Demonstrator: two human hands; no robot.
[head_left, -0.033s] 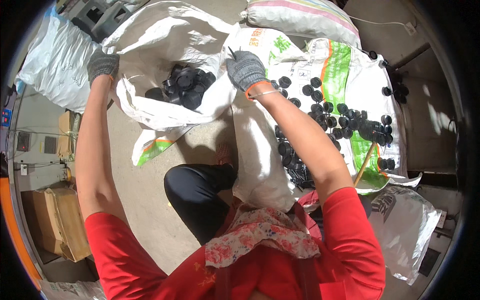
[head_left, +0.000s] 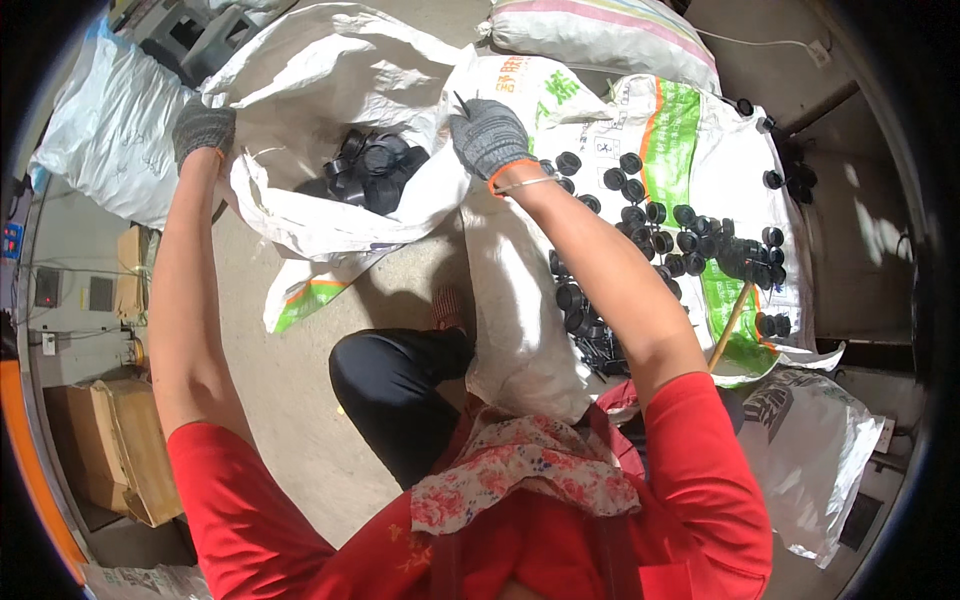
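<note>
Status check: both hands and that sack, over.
Left hand and right hand, gloved, gripping white sack rim, mouth open. Black caps inside. More loose caps lie right.

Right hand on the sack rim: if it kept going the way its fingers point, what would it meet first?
Probably the white woven sack: the right hand already grips its rim, fingers pointing up-left. The black caps lie lower inside; depth unclear.

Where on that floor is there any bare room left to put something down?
Bare concrete floor shows between the open white sack and the cardboard boxes, left of the black-trousered knee. It is crowded to the right: loose black caps cover the spread sack sheet. Both gloved hands, left hand and right hand, grip the sack's rim.
</note>
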